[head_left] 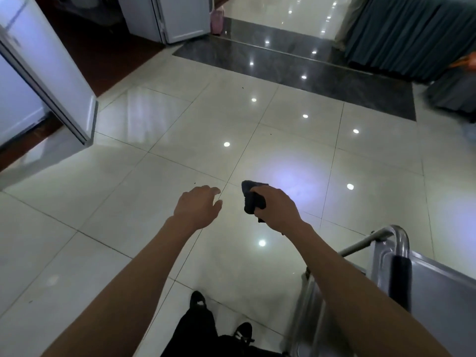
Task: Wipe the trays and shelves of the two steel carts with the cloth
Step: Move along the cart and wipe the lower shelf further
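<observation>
- The right hand (277, 206) grips the cloth (253, 198), a dark, soft, bunched wad that bulges out past the curled fingers on the thumb side.
- The left hand (198, 206) holds nothing; its fingers hang loosely curved and relaxed, just left of the cloth and apart from it.
- Both hands hover over bare floor (180, 140), well clear of the steel cart (438, 287), which sits below and to the right of the cloth, with only one corner in view.
- What shows of the cart is a flat, dull-grey steel tray surface, a curved polished tube handle (398, 237) and a dark padded sleeve on an upright; a second cart is not in view.
- Judging from this, the step in hand is bringing the cloth to the cart, and no wiping contact is being made yet.
- To do it well, the cloth would best be opened out from its wad so a broad flat face meets the tray, then drawn in overlapping strokes from the far edge toward the near rim.
- The free left hand could steady the handle, since a cart on a floor this smooth may roll under pressure.
- The floor beside the cart is glossy pale tile with thin dark joints, mirroring ceiling lights, with a dark polished stone band (309, 70) farther off.
</observation>
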The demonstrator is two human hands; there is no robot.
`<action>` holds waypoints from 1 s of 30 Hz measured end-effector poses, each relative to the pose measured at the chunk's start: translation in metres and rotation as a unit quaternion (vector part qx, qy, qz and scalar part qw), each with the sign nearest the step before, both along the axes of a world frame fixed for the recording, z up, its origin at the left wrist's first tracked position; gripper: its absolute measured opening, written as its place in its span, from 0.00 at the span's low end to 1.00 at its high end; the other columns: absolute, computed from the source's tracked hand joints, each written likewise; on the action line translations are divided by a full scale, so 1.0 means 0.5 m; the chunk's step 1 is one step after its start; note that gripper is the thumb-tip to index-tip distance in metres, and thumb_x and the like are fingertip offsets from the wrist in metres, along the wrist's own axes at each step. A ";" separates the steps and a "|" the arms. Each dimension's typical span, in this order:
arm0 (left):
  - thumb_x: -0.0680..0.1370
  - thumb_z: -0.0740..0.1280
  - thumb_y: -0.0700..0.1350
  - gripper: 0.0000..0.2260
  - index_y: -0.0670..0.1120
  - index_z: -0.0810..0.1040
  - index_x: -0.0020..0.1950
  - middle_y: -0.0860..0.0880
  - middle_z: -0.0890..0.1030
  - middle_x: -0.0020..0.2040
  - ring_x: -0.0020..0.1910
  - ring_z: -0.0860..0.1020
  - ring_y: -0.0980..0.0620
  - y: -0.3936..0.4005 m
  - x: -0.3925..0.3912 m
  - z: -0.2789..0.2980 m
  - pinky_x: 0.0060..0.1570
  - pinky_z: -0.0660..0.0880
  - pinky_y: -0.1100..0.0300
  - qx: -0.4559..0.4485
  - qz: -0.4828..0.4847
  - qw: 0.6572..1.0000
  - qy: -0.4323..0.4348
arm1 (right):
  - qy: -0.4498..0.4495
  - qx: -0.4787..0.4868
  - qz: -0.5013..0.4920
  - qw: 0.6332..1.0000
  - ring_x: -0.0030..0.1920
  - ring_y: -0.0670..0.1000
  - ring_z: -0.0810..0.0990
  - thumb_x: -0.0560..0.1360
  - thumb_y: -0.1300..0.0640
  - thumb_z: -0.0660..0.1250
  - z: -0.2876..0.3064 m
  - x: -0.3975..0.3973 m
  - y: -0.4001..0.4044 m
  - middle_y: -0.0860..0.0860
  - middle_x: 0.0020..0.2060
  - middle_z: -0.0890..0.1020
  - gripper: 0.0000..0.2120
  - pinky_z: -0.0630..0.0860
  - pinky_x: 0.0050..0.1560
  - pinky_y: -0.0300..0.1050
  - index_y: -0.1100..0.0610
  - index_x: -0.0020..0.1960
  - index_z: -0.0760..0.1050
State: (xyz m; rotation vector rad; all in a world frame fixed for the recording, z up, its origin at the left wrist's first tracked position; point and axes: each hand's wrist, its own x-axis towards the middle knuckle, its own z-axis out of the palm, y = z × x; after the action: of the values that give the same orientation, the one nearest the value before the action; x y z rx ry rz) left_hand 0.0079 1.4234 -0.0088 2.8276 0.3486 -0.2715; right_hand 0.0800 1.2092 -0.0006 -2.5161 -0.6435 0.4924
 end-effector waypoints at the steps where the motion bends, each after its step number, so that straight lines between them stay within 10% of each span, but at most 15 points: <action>1: 0.82 0.59 0.54 0.19 0.52 0.71 0.73 0.50 0.78 0.65 0.64 0.75 0.48 0.008 0.039 -0.003 0.63 0.71 0.50 -0.005 -0.005 1.000 -0.002 | 0.003 0.003 -0.008 1.000 0.37 0.48 0.83 0.70 0.59 0.66 -0.002 0.032 0.007 0.43 0.54 0.79 0.18 0.81 0.45 0.51 0.44 0.58 0.76; 14: 0.83 0.58 0.54 0.19 0.53 0.70 0.74 0.50 0.77 0.67 0.67 0.74 0.47 0.055 0.584 -0.005 0.64 0.69 0.50 -0.008 -0.166 0.986 -0.010 | -0.017 -0.005 -0.185 0.983 0.35 0.42 0.80 0.71 0.60 0.67 0.011 0.401 -0.010 0.38 0.53 0.76 0.22 0.67 0.34 0.32 0.41 0.62 0.75; 24: 0.83 0.57 0.54 0.20 0.51 0.69 0.75 0.49 0.75 0.69 0.66 0.73 0.46 -0.222 0.905 -0.002 0.62 0.68 0.48 0.053 -0.376 0.925 -0.016 | -0.068 -0.057 -0.283 0.955 0.39 0.47 0.80 0.68 0.56 0.64 -0.042 0.599 -0.230 0.43 0.46 0.80 0.15 0.79 0.38 0.50 0.43 0.53 0.73; 30: 0.83 0.56 0.54 0.19 0.51 0.70 0.74 0.49 0.76 0.66 0.64 0.74 0.46 -0.421 1.083 0.031 0.60 0.69 0.49 0.092 -0.451 0.887 -0.032 | -0.094 -0.096 -0.322 0.937 0.53 0.55 0.76 0.71 0.53 0.66 -0.066 0.755 -0.384 0.45 0.63 0.77 0.24 0.76 0.46 0.50 0.44 0.67 0.71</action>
State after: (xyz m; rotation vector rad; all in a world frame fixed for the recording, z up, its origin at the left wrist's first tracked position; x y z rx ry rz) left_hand 0.5494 1.2128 0.0067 2.9563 -1.0398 -0.3274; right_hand 0.4574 1.0174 -0.0337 -2.7758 0.1987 0.0719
